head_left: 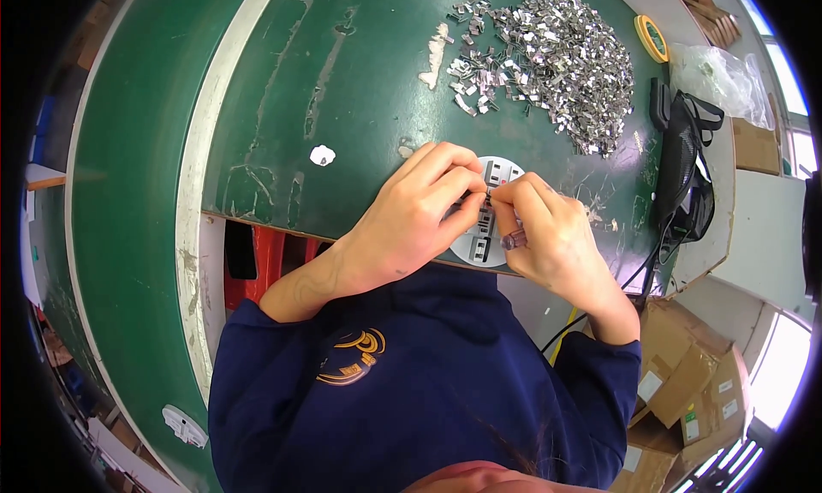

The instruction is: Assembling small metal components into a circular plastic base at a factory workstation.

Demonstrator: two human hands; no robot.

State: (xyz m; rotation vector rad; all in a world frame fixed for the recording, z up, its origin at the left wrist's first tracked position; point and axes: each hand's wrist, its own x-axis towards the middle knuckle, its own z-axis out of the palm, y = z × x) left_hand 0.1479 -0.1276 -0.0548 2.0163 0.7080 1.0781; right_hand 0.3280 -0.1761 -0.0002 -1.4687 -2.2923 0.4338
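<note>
1. Cardboard boxes (685, 390) sit stacked at lower right, brown, three or four that we can make out, with white labels on their sides. One more box (755, 146) stands at the right edge.
2. A clear plastic bag (719, 77) lies at upper right; beside it is a yellow tape roll (652, 37) and a black strap bundle (685, 180).
3. One big heap of small silver metal clips (556, 60), too many to count, lies on the green table (360, 90).
4. One round grey fixture plate (486, 236) lies at the near table edge, its slots holding clips in rows.
5. Our left hand (411, 223) and right hand (548, 232) meet over the plate, fingertips pinched together on a small clip (490, 193).
</note>
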